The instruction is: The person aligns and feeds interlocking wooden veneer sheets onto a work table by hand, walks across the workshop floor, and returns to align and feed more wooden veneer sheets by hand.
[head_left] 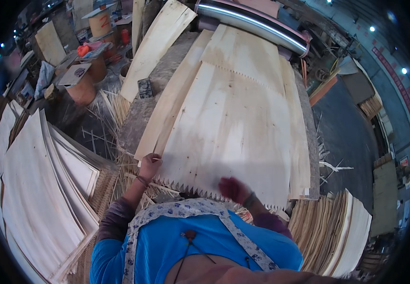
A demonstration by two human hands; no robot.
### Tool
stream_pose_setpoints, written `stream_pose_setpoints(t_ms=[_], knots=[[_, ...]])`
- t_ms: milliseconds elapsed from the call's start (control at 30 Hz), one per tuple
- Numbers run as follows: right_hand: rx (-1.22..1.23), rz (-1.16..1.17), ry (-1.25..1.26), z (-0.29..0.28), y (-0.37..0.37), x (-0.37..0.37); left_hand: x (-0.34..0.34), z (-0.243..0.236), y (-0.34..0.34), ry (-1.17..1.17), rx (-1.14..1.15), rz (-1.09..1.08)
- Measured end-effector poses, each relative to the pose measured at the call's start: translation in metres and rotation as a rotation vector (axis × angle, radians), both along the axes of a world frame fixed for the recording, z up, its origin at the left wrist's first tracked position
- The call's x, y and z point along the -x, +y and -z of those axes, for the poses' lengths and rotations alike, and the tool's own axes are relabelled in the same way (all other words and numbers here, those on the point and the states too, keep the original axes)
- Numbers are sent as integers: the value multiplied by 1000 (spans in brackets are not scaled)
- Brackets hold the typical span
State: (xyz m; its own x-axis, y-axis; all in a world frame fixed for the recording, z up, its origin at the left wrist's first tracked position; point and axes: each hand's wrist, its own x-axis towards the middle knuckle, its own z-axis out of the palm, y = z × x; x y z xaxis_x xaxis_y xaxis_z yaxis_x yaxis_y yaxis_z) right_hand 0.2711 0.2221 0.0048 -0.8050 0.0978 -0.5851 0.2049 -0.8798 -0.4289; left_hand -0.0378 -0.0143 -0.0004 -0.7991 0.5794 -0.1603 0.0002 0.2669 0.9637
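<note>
A wide pale wood veneer sheet (228, 128) with a saw-toothed near edge lies on the worktable in front of me. A narrower veneer strip (179, 102) runs along its left side. My left hand (150, 164), bare, is closed in a pinch at the strip's near end, where it meets the wide sheet. The fingertips are partly hidden. Over the near edge of the wide sheet is my right hand (234, 190) in a dark red glove. Motion blurs its fingers, and whether it touches the wood cannot be made out.
A long metal roller machine (254, 23) spans the table's far end. Stacked veneer sheets (39, 189) stand at the left, and another upright stack (328, 232) is at the near right. A small dark block (145, 88) sits on the table's left side. Wood scraps (96, 137) litter the left.
</note>
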Motion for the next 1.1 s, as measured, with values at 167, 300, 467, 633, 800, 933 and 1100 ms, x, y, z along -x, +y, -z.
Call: stream_pose_setpoints(t_ms=[167, 300, 467, 633, 800, 933, 1100], knots=[[269, -83, -147, 14, -58, -65, -12, -66, 19, -164, -95, 70], [322, 36, -32, -10, -68, -72, -11, -87, 26, -255, -292, 134], [398, 328, 99, -15, -65, -61, -4, -92, 20, -432, -492, 111], [107, 300, 10, -23, -27, -22, 15, -36, -5, -426, -187, -66], [-148, 336, 24, -18, 42, 21, 7, 6, -10, -318, -153, -86], [-110, 496, -174, -12, 112, 67, 4, 25, -11, -177, -113, -95], [-74, 548, -93, 2, 193, 119, -7, 16, -14, -18, 9, -127]])
